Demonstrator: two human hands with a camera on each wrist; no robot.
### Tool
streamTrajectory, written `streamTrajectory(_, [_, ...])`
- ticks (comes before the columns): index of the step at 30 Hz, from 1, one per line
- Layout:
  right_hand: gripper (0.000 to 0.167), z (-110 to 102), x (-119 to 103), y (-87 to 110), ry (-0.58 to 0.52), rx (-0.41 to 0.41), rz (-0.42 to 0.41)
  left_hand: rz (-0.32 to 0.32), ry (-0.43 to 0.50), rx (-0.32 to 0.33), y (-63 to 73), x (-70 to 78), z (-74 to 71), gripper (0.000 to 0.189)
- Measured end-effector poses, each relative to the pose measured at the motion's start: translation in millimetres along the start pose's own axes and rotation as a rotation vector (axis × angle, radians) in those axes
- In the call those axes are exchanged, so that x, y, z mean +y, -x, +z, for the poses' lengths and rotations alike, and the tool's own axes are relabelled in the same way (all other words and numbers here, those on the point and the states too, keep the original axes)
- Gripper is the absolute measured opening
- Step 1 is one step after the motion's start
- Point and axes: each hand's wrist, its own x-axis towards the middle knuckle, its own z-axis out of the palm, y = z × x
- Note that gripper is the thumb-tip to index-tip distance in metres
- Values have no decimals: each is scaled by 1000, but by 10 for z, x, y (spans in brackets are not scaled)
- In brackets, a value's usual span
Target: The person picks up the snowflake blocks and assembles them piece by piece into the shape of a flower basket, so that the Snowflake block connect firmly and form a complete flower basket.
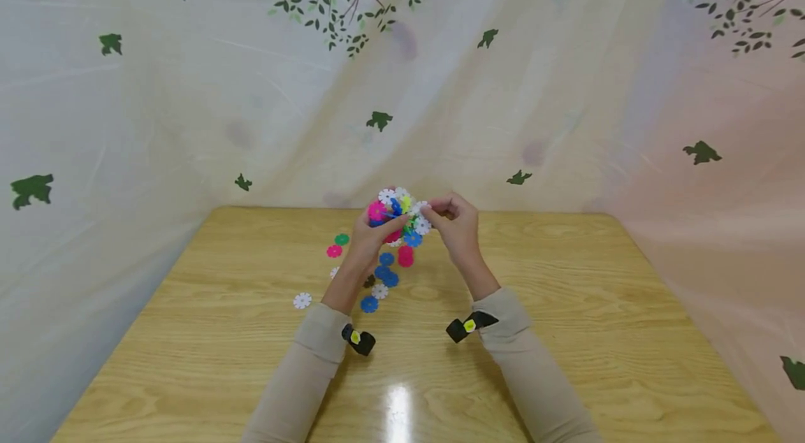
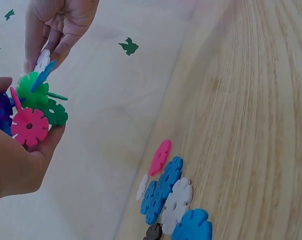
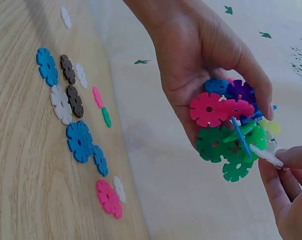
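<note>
A cluster of interlocked plastic snowflake discs in green, pink, blue, purple, white and yellow is held up above the table. My left hand grips it from the left, thumb across the near side and fingers beneath. At its right side my right hand pinches a white disc between thumb and fingers. That disc touches the green and blue part of the cluster; whether its slot is engaged I cannot tell. In the left wrist view, the right hand's fingers partly hide the white disc.
Loose discs lie on the wooden table below the hands: several blue ones, pink ones, white ones, brown ones and a green one. A printed cloth hangs behind the table's far edge.
</note>
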Motion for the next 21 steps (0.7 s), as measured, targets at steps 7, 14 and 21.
streamTrajectory(7, [17,46,-30,40,-21,-11,59,7,19,25,-1,5,-18,58])
streamTrajectory(14, [20,22,-37,34,-25,-100,98,-33,31,74,-14,16,-34,56])
streamTrajectory(21, [30,-50,-57,-17,40,-204,173,-108,62,123,-38,55,-79,56])
